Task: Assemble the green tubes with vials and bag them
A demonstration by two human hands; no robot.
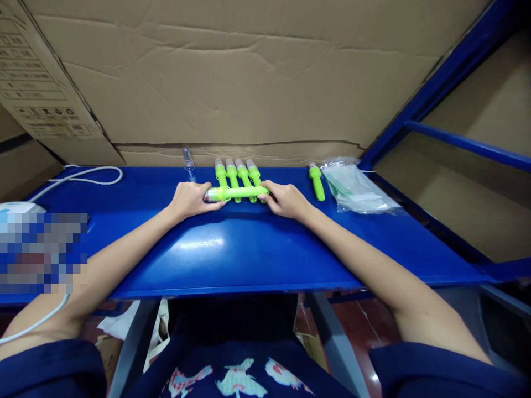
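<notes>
A long green tube [240,193] with a silver end lies sideways across the far part of the blue table [232,249]. My left hand [191,199] grips its silver end with curled fingers. My right hand [286,200] pinches the green end on the other side. Behind the tube, several green tubes [237,174] lie side by side, pointing away from me. One more green tube [317,182] lies alone to the right.
A clear plastic bag [354,188] lies at the far right of the table. A small clear vial [189,161] stands at the back. A white cable [89,176] and white device [19,209] sit left. Cardboard [249,72] walls the back; a blue frame [448,77] rises right.
</notes>
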